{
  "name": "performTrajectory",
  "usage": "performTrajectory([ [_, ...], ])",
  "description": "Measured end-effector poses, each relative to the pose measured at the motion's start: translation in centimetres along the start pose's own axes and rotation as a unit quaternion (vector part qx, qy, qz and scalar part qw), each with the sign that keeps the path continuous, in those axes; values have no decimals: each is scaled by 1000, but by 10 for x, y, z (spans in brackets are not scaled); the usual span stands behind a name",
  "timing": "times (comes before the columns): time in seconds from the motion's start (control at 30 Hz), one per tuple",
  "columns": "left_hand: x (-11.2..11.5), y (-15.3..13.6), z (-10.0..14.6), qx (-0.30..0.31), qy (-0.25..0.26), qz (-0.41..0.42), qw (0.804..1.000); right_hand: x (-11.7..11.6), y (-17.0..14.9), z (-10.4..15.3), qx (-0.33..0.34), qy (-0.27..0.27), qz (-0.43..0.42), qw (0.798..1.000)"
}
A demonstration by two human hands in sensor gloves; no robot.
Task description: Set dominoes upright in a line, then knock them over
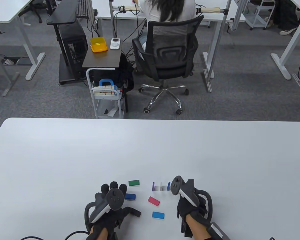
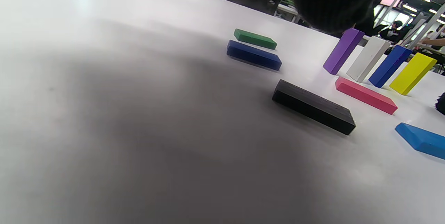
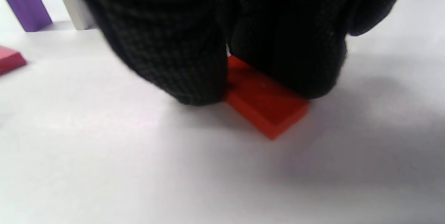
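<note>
Our right hand [image 3: 222,43] pinches a flat red domino [image 3: 267,107] just beside four standing ones [image 2: 379,62]; our left hand [image 1: 112,200] rests open. We could topple them lifting it.

On the white table [image 1: 65,155], three dominoes stand upright in a short row: purple [image 1: 153,186], white [image 1: 161,186] and dark blue [image 1: 168,186], just at nine o'clock of the right hand [image 1: 190,200]. Lying flat are a green domino [image 1: 134,183] at one o'clock of the left hand [image 1: 112,202], a blue domino [image 1: 130,196] touching that hand's fingers, a pink domino [image 1: 153,201] and a light blue domino [image 1: 158,215] at six o'clock of the row. Beyond the table, at twelve o'clock, a person sits in a black office chair [image 1: 168,57].
</note>
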State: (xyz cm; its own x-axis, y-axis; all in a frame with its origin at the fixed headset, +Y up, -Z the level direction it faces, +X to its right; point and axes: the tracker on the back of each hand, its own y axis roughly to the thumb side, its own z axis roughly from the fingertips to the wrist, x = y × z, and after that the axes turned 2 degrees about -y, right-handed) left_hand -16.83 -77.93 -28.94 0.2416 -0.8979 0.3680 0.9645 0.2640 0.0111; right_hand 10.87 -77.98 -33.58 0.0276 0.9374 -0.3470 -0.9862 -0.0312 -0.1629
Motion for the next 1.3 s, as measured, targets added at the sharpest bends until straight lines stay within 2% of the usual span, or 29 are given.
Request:
performTrajectory([
  [0.17,0,-1,-1,-3,-1,1,1000,1,-9,-3,5,6,-37,999],
  [0.33,2,-2,-1,-4,-3,2,1000,10,-40,-14,-8,-7,-136,991],
  [0.43,2,-2,-2,-5,-4,0,1000,15,-59,-17,-11,-36,-190,981],
  [0.5,3,-2,-2,-6,-5,0,1000,19,-71,-17,0,-81,-231,970],
  [0.63,3,-3,-3,-8,-4,-1,1000,24,-83,-19,18,-128,-279,951],
  [0.83,3,-4,-4,-12,-4,-2,1000,28,-77,-16,72,-190,-292,935],
  [1.1,3,-5,-4,-15,-3,0,1000,24,-62,-16,111,-222,-305,919],
  [1.3,3,-4,-4,-14,-5,-2,1000,17,-59,-21,110,-213,-306,921],
])
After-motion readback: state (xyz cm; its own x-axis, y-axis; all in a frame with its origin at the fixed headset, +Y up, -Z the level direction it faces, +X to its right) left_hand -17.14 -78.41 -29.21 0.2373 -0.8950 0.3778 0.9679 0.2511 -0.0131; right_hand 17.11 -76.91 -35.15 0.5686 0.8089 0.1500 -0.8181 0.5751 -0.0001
